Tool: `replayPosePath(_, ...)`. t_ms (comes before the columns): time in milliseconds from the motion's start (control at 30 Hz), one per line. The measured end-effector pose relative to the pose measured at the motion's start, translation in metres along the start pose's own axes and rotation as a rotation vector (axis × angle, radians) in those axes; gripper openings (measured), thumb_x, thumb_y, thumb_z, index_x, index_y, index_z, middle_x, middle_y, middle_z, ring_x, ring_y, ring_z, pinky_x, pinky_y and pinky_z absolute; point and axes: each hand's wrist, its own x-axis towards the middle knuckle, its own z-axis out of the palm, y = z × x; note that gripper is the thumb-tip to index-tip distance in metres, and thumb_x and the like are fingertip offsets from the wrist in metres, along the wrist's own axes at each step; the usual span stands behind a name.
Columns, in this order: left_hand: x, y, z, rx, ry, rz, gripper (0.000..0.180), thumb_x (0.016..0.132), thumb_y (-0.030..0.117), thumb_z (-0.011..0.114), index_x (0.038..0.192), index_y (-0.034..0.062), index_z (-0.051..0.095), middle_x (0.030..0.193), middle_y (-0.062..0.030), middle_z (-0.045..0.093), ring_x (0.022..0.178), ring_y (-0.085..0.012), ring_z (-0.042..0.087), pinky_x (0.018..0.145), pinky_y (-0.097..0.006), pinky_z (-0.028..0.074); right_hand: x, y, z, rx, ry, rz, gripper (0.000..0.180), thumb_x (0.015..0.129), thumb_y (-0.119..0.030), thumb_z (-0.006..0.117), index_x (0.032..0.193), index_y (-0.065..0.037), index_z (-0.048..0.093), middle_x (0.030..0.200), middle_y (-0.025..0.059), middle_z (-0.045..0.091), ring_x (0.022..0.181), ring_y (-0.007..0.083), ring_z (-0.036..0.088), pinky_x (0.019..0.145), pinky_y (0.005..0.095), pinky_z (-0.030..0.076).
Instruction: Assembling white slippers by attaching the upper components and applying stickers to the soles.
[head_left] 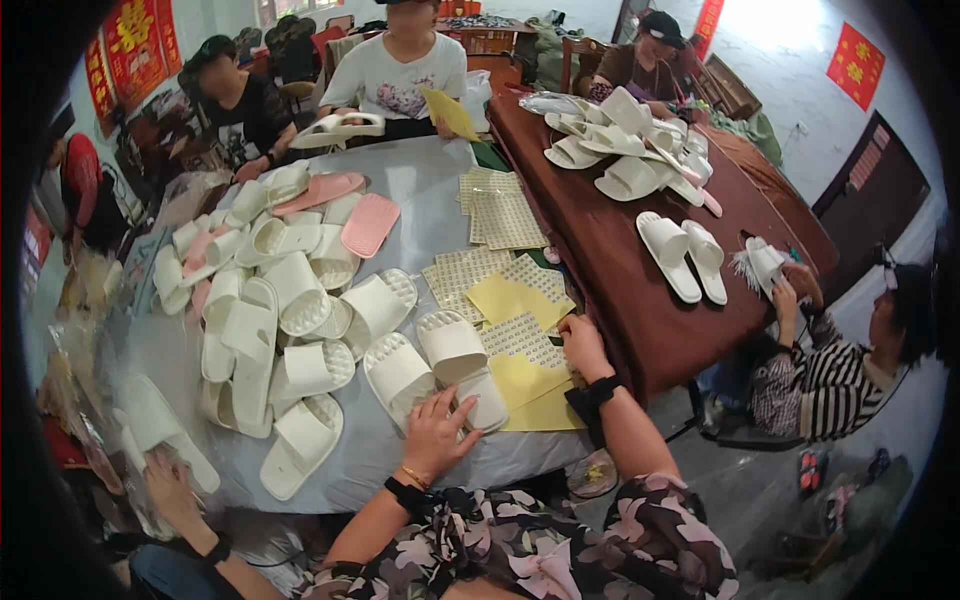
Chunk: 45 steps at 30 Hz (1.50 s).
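Observation:
My left hand (435, 430) lies with fingers spread over the near end of a white slipper (400, 372) and a second white slipper (452, 345) beside it. Under its fingertips is also the pale sole (482, 402) of a slipper lying at the table's near side. Off to the right, my right hand (585, 347) has its fingers curled together at the edge of a sticker sheet (522, 345) with a yellow backing. What sits between those fingertips is too small to make out.
White and pink slippers (270, 250) form a heap on the left. More sticker sheets (505, 215) lie farther back. A brown-covered table (640, 340) on the right carries more slippers. Several people sit around, and a co-worker's hand (175, 490) touches a slipper at lower left.

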Motion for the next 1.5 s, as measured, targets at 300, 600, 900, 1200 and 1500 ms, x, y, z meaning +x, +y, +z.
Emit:
replayPosePath(300, 0.003, -0.004, 0.001, -0.005, 0.016, -0.014, 0.055, 0.082, 0.045, 0.069, 0.130, 0.0189, 0.062, 0.138, -0.0138, 0.052, 0.122, -0.0307, 0.050, 0.102, -0.045, 0.035, 0.018, 0.001, 0.001, -0.023, -0.007, -0.070, 0.012, 0.082, -0.005, 0.063, 0.089, -0.002, 0.071, 0.095, 0.0200, 0.066, 0.091, 0.0370, 0.062, 0.082, 0.0430, 0.051)
replayPosePath(600, 0.001, -0.006, 0.000, 0.008, -0.004, -0.016, 0.056, 0.084, 0.049, 0.067, 0.131, 0.0201, 0.061, 0.137, -0.0137, 0.053, 0.121, -0.0290, 0.051, 0.101, -0.044, 0.034, 0.057, -0.006, 0.016, -0.092, -0.093, 0.021, 0.052, 0.081, -0.028, 0.072, 0.124, -0.001, 0.059, 0.137, 0.0172, 0.049, 0.127, 0.0386, 0.042, 0.103, 0.0503, 0.039)
replayPosePath(900, -0.001, -0.006, 0.001, 0.019, -0.020, -0.011, 0.057, 0.081, 0.050, 0.069, 0.129, 0.0203, 0.063, 0.136, -0.0131, 0.053, 0.120, -0.0286, 0.051, 0.098, -0.043, 0.035, 0.058, -0.064, 0.037, -0.255, -0.321, 0.022, 0.075, 0.081, -0.048, 0.067, 0.135, 0.003, 0.050, 0.151, 0.0230, 0.036, 0.142, 0.0403, 0.028, 0.112, 0.0547, 0.027)
replayPosePath(1200, 0.005, -0.006, 0.002, 0.020, -0.003, -0.003, 0.056, 0.080, 0.046, 0.071, 0.128, 0.0187, 0.063, 0.136, -0.0125, 0.053, 0.120, -0.0294, 0.050, 0.100, -0.044, 0.035, 0.054, -0.090, 0.065, -0.276, -0.284, -0.125, 0.080, 0.082, -0.045, 0.067, 0.142, 0.000, 0.041, 0.151, 0.0234, 0.035, 0.141, 0.0385, 0.031, 0.109, 0.0576, 0.030)
replayPosePath(1500, 0.005, -0.003, -0.005, 0.002, -0.016, -0.014, 0.056, 0.081, 0.045, 0.071, 0.130, 0.0185, 0.062, 0.137, -0.0131, 0.053, 0.123, -0.0292, 0.050, 0.101, -0.043, 0.034, 0.056, -0.102, 0.053, -0.334, -0.214, -0.191, 0.073, 0.081, -0.044, 0.069, 0.144, -0.016, 0.044, 0.151, 0.0214, 0.037, 0.139, 0.0406, 0.033, 0.108, 0.0598, 0.031)
